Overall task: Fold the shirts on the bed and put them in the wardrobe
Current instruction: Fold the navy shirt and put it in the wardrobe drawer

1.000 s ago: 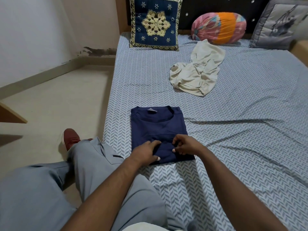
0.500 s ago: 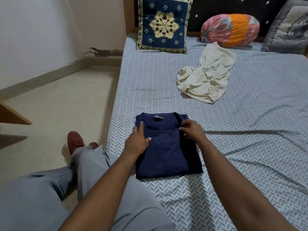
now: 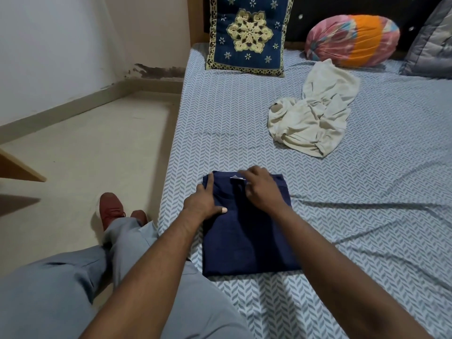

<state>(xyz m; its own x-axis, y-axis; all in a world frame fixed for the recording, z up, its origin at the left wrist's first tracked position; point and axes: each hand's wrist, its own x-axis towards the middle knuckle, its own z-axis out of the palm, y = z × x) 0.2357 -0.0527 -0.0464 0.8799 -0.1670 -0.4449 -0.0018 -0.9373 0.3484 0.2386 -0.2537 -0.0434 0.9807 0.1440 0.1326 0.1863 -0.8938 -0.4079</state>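
Bed (image 3: 367,216) (chevron-print); beige floor (image 3: 97,148) adj.

The folded shirt (image 3: 244,241) lies on the near left part of the bed (image 3: 367,216), close to its left edge. The left hand (image 3: 203,204) rests on the shirt's far left corner, and the right hand (image 3: 261,189) on its far edge. Farther and to the right, well apart, lies the crumpled shirt (image 3: 313,118). Behind it, along the headboard (image 3: 300,15), sit the square cushion (image 3: 249,33) at left, the bolster (image 3: 352,40) beside it and the pillow (image 3: 433,45) far right. Left of the bed a shoe (image 3: 110,209) stands on the floor (image 3: 97,143)
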